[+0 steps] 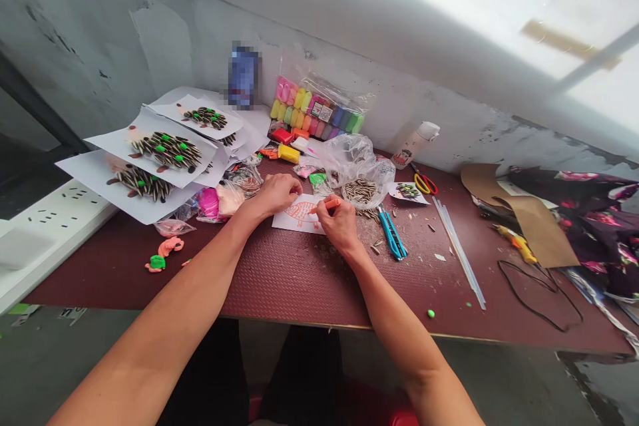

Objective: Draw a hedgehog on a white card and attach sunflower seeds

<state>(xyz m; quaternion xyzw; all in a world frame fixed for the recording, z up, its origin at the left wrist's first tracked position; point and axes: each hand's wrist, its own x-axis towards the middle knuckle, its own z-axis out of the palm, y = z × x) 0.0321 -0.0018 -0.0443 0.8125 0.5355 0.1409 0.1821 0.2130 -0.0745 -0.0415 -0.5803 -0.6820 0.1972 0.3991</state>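
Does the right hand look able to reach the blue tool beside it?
Probably yes: the blue tool lies uncovered on the tabletop near the right hand, though its orange pen may need setting down first.

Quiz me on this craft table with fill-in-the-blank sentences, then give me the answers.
The person's ____ hand holds a thick orange pen at a small white paper with an orange drawing. The metal scissors' handles are red and ____. On the large white sheets piled at the left, dark striped seeds carry small dabs coloured ____. Right behind the white lidded bottle is a grey ____.

Answers, in order: right; yellow; green; wall.
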